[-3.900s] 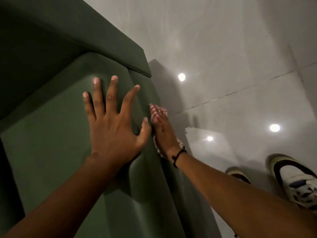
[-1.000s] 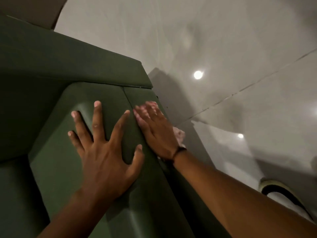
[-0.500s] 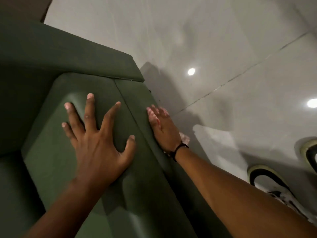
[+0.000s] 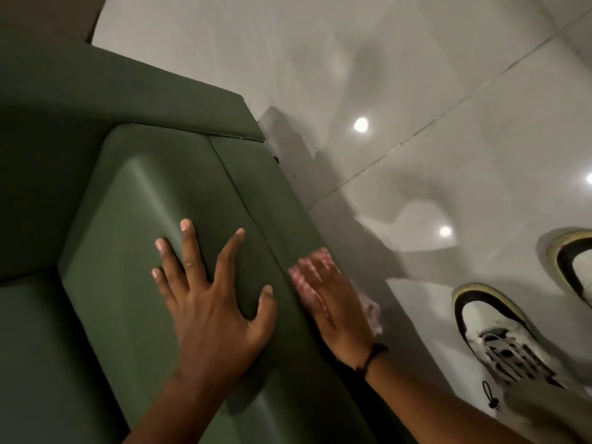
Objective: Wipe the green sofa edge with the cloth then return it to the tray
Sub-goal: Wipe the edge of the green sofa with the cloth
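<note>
Green sofa [image 4: 192, 193]: left hand [image 4: 208, 302] splayed flat; right hand [image 4: 336, 302] flat, pressing cloth [image 4: 302, 283].

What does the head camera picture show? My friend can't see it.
The right hand presses a red-checked cloth flat against the green sofa edge, while the left hand rests spread on the cushion. White sneakers stand on the shiny floor.

The green sofa edge [image 4: 282, 219] runs diagonally from the upper middle of the frame toward the bottom centre, smooth and matte. The cloth [image 4: 304, 283], pink-and-white checked, lies pressed flat against it right of centre, mostly covered, motion-blurred.
</note>
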